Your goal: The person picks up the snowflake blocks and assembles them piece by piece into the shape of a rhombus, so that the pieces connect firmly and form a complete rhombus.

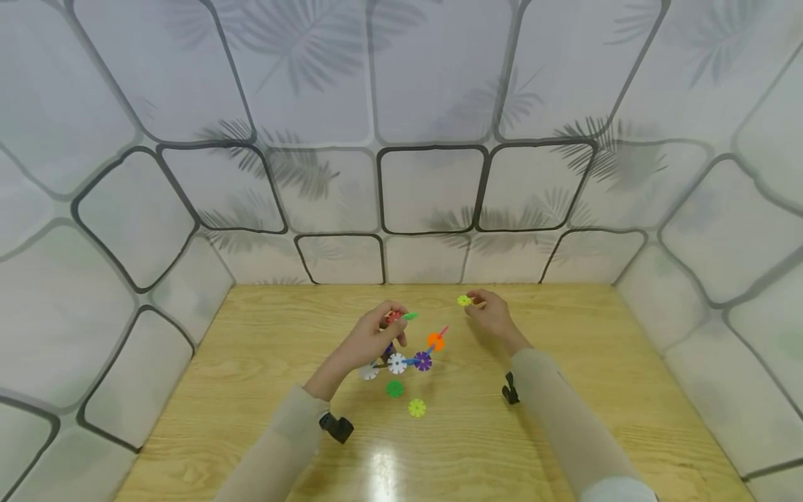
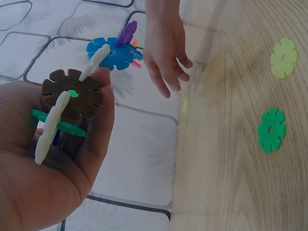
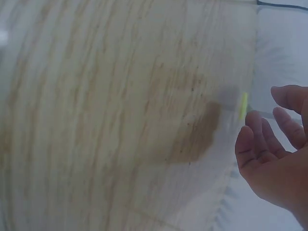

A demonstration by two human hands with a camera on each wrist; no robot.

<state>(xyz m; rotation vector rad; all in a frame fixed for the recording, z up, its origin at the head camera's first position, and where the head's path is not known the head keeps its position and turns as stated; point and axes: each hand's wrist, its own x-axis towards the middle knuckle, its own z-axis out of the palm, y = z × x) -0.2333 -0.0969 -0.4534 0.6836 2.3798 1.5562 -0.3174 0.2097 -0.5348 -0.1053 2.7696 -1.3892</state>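
My left hand (image 1: 370, 338) grips a chain of slotted plastic flower discs, its fingers curled round one end. In the left wrist view a brown disc (image 2: 72, 96), a white disc (image 2: 52, 127) and a green disc (image 2: 41, 115) sit in the palm, and a blue disc (image 2: 113, 54) sticks out past the fingertips. The head view shows white (image 1: 397, 363), purple (image 1: 423, 360) and orange (image 1: 436, 341) discs trailing rightward. My right hand (image 1: 492, 315) has its fingers loosely spread beside a yellow disc (image 1: 464, 300); in the right wrist view that disc (image 3: 243, 106) appears just beyond the fingertips.
A loose green disc (image 1: 394, 388) and a yellow-green disc (image 1: 417, 408) lie flat on the wooden table (image 1: 564, 446), nearer me than the chain. Patterned fabric walls (image 1: 433, 188) stand along the table's back and sides.
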